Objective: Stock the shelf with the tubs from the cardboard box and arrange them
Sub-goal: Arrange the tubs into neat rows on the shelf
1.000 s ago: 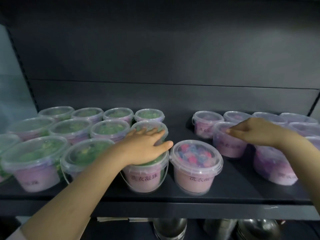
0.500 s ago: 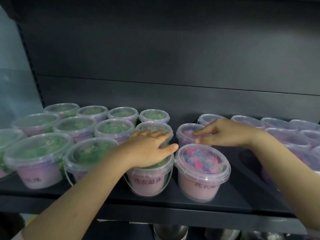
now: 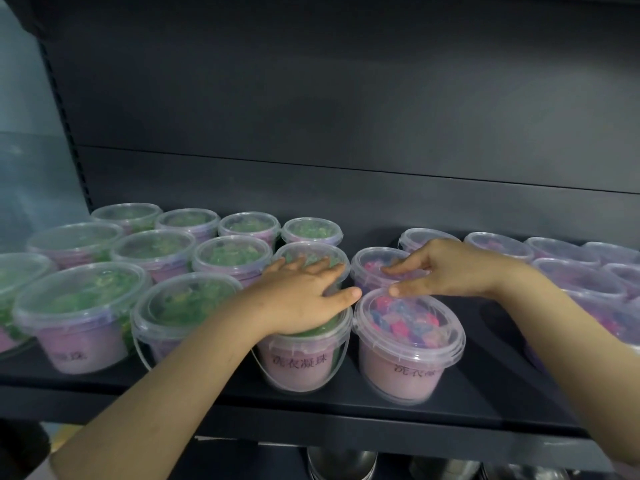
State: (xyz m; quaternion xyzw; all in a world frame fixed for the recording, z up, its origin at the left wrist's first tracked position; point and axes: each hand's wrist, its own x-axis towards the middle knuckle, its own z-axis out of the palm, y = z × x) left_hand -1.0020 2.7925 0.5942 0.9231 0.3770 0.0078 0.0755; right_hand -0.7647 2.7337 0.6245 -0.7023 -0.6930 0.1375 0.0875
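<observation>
Right hand (image 3: 450, 268), fingers nearly straight on the lid, is sliding a pink-and-blue tub (image 3: 370, 271) leftward from the right group. The tub is now sitting just behind the front pink-and-blue tub (image 3: 408, 344), filling that column. Left hand (image 3: 304, 296) is still pressing flat on a green tub (image 3: 301, 362).

Bare forearms (image 3: 166, 403), pale sleeve (image 3: 38, 472) edge at the left elbow
</observation>
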